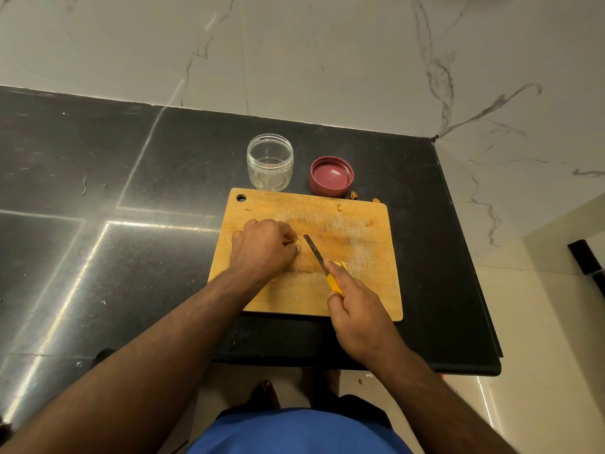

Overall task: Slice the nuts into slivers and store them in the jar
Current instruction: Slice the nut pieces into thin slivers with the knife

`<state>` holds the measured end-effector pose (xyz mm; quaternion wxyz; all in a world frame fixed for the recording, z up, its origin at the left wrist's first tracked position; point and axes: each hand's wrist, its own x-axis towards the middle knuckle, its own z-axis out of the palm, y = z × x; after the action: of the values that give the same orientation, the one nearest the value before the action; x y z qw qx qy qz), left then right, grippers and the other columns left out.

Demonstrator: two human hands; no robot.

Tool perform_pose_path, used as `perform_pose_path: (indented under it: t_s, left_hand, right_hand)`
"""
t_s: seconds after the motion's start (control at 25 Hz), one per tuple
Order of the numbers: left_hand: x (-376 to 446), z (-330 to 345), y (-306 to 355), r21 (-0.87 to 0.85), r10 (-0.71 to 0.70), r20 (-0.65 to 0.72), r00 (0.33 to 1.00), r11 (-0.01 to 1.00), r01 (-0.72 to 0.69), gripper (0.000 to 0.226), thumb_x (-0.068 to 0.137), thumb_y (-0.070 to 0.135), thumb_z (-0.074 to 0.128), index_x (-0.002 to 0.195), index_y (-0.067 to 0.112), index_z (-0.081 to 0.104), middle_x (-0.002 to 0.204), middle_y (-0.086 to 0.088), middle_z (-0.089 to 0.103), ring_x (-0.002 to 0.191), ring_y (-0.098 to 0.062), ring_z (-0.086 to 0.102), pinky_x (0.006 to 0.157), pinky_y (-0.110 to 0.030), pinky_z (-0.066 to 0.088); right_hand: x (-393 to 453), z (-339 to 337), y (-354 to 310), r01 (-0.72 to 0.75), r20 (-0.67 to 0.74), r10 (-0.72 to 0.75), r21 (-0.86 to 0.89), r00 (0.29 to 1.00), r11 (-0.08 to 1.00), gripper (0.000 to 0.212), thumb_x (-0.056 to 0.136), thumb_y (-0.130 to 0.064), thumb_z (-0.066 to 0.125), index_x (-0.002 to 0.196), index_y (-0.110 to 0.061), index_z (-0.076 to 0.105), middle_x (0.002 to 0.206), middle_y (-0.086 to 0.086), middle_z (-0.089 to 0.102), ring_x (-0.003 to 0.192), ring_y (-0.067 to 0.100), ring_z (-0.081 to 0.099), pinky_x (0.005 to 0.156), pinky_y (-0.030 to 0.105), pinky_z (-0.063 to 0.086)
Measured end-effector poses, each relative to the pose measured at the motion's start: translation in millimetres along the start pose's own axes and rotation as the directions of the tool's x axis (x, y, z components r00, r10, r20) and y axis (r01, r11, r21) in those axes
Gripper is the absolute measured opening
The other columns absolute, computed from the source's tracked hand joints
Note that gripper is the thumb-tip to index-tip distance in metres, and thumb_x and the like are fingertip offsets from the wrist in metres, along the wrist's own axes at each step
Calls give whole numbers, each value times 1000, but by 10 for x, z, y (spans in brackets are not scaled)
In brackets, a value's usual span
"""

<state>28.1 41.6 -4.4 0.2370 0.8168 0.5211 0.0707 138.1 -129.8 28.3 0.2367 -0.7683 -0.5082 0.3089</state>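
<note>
A wooden cutting board [360, 244] lies on the black counter. My left hand [263, 247] rests on the board's left half, fingers curled, pinching a pale nut [298, 249] at its fingertips. My right hand [355, 309] grips a knife [316, 253] by its yellow handle, blade pointing up-left toward the nut, tip just right of my left fingers. A small heap of cut nut pieces [342, 264] lies by my right forefinger. Behind the board stands a clear empty jar [270, 162], open, with its red lid [331, 175] upside down to its right.
Nut crumbs [353, 194] lie on the counter [131, 191] just behind the board, and a few scraps [369, 222] on the board's far right. The counter's right edge and front edge are close to the board. A marble wall rises behind.
</note>
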Motion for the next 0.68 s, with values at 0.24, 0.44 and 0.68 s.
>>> perform_pose_path:
  t_s: [0.24, 0.44, 0.68]
  left_hand:
    - [-16, -8, 23, 10, 13, -12, 1000, 1000, -13, 24, 91, 42, 67, 112, 33, 72, 107, 11, 69, 110, -17, 52, 91, -44, 42]
    - [-20, -5, 25, 24, 21, -15, 1000, 999, -21, 23, 92, 43, 66, 111, 32, 74, 107, 11, 69, 109, -17, 51, 90, -43, 40]
    - [-20, -9, 26, 45, 27, -28, 999, 999, -25, 22, 94, 42, 61, 106, 31, 75, 106, 10, 69, 107, -18, 51, 85, -40, 36]
  right_hand:
    - [68, 115, -35, 20, 19, -18, -124, 1000, 992, 57, 104, -24, 37, 156, -32, 17, 135, -5, 47, 107, 3, 45, 91, 22, 40]
    - [85, 176, -49, 46, 23, -43, -150, 999, 988, 57, 104, -23, 36, 156, -30, 16, 126, -4, 48, 97, 6, 48, 84, 26, 44]
    - [97, 217, -85, 50, 22, -46, -199, 999, 979, 57, 104, -22, 35, 157, -29, 14, 121, -3, 48, 92, 9, 51, 78, 27, 47]
